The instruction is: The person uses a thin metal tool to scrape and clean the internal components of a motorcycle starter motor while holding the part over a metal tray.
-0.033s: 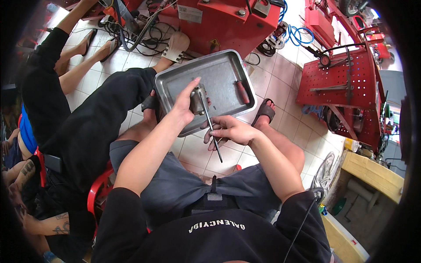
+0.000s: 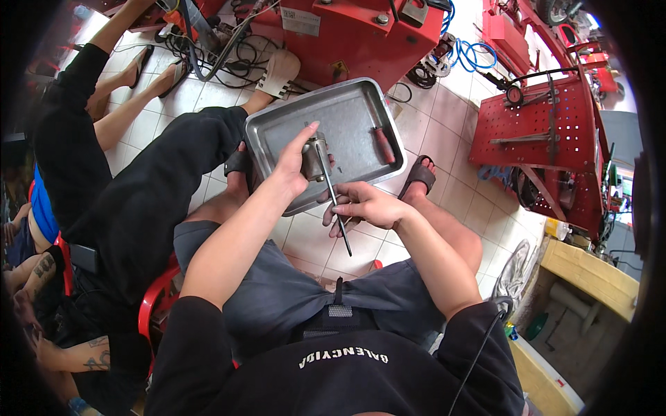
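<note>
My left hand (image 2: pixel 293 161) is closed around a short, metallic cylindrical part (image 2: pixel 313 161), with its thumb along the upper side. It is held over the near left part of a metal tray (image 2: pixel 322 90). A slim metal rod (image 2: pixel 329 182) with a dark lower end slants from the face of that part down toward me. Thumb and fingers of my right hand (image 2: pixel 361 206) pinch the rod at about its middle, below the tray's near edge. Those fingertips look blackened. A screwdriver (image 2: pixel 383 144) with a red handle lies inside the tray, along its right side.
Beyond the tray stands a red machine (image 2: pixel 361 48) with cables on the tiled floor beside it. A red perforated metal stand (image 2: pixel 527 132) is on the right, above a yellowish board (image 2: pixel 590 270). At left, another person's dark-trousered leg (image 2: pixel 166 152) reaches close to the tray.
</note>
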`<state>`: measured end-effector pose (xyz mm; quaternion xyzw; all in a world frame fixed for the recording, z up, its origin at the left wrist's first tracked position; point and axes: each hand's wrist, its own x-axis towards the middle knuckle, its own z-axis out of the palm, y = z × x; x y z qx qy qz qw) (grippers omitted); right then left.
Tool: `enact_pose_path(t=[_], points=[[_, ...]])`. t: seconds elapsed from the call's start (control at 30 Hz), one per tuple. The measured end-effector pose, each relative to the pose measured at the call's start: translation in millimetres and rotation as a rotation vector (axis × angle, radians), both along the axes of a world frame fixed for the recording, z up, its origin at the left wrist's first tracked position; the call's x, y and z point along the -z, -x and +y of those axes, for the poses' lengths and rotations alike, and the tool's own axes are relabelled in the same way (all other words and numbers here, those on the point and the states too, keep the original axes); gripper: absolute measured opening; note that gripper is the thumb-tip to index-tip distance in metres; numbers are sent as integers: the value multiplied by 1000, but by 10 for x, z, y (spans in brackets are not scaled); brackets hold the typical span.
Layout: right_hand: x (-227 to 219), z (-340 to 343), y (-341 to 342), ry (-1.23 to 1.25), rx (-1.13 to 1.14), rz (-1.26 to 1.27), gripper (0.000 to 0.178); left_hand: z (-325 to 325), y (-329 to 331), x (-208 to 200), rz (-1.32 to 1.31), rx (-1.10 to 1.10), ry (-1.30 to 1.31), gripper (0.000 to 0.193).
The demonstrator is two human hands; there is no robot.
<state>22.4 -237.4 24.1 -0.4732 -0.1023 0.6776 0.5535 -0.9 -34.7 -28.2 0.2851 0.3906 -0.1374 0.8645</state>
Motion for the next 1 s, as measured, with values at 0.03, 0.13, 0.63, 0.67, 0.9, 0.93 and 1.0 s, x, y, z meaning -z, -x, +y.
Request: enact_pose_path(t=[0.03, 0.13, 0.63, 0.67, 0.9, 0.93, 1.0], points=[[4, 5, 3, 2, 16, 7, 38, -8, -8, -3, 2, 3, -8, 46], [9, 13, 5, 0, 51, 41, 39, -12, 0, 21, 10, 5, -10, 46], [160, 44, 67, 201, 113, -294, 46, -39, 49, -53, -41, 6, -195, 42], [232, 36, 88, 181, 115, -313, 45, -40, 40, -55, -37, -2, -182, 43], [103, 59, 111, -45, 197, 66, 39, -28, 47, -71, -46, -1, -213, 43], [65, 44, 97, -36, 177, 50, 43, -47, 45, -80, -48, 8, -228, 41], [5, 42, 63, 52, 101, -88, 41, -67, 43, -82, -65, 24, -255, 41]])
